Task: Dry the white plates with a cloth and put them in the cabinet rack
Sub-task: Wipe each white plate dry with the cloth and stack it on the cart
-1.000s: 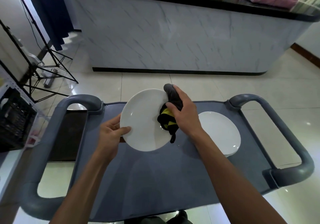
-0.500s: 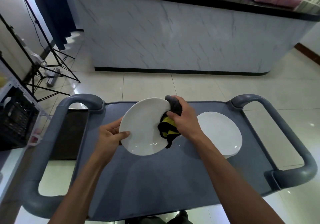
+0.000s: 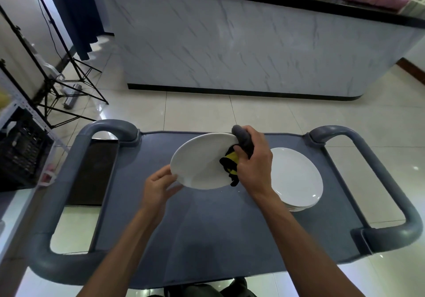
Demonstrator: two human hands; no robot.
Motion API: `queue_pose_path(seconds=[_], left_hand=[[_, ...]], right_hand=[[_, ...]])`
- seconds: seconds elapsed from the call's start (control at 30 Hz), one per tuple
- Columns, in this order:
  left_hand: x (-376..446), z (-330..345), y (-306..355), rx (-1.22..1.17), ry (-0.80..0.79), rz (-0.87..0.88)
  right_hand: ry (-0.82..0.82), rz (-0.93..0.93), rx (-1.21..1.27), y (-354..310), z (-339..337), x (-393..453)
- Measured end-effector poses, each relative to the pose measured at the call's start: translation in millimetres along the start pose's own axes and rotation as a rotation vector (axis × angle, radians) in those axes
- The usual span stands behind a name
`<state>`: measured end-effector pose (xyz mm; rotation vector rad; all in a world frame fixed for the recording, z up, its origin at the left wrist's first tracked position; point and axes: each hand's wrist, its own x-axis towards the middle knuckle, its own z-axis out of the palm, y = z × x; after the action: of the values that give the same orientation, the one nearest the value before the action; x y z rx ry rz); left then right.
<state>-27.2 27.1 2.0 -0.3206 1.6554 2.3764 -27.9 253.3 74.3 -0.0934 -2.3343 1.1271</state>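
Person stands at a grey cart (image 3: 230,239) with tubular handles at both ends, arms reaching over its flat top. Left hand (image 3: 158,187) holds a white plate (image 3: 202,161) by its near-left rim: thumb lies on the upper face, the fingers curl beneath the edge, a firm pinch rather than a full fist. The plate is lifted off the cart top and tilted, its face turned toward the person. Right hand (image 3: 254,165) has a clenched grip round a bunched cloth (image 3: 239,152), grey at the top where it pokes out above the knuckles, black and yellow lower down where it hangs below the palm. The cloth is pressed against the plate's right edge, wrapped over the rim there, so hand, cloth and plate are all in contact. Just right of that hand, a stack of white plates (image 3: 296,177) sits flat on the cart top; how many I cannot tell, but several rims show at its near edge. Beyond the cart, glossy floor tiles (image 3: 195,110) and a marble-fronted bench (image 3: 230,44) with a dark top. At far left, black tripod legs (image 3: 69,85) and a dark crate (image 3: 20,152) on a metal shelf.
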Motion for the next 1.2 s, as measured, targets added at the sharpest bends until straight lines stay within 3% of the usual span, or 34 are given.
queue_pose_path(seconds=[0.13, 0.27, 0.53, 0.77, 1.0, 1.2], left_hand=[[-2.6, -1.8, -2.0, -0.262, 0.075, -0.231], [-3.0, -1.0, 2.5, -0.170, 0.018, -0.561], [3.7, -2.2, 10.7, -0.211, -0.135, -0.732], [5.2, 5.0, 23.2, -0.574, -0.098, -0.604], [9.2, -1.2, 23.1, -0.391, -0.062, -0.301], [10.4, 2.0, 23.5, -0.330, -0.037, -0.171]], right_hand=[[0.049, -0.066, -0.033, 4.1, -3.3, -2.1], [0.085, -0.172, -0.043, 5.2, -3.8, -6.5], [0.089, -0.433, -0.096, -0.7, -3.3, -20.8], [0.050, -0.553, -0.100, 11.0, -15.2, -38.8], [-0.153, -0.364, -0.192, 35.0, -28.8, -36.2], [-0.377, -0.220, -0.121, 26.9, -37.0, -28.0]])
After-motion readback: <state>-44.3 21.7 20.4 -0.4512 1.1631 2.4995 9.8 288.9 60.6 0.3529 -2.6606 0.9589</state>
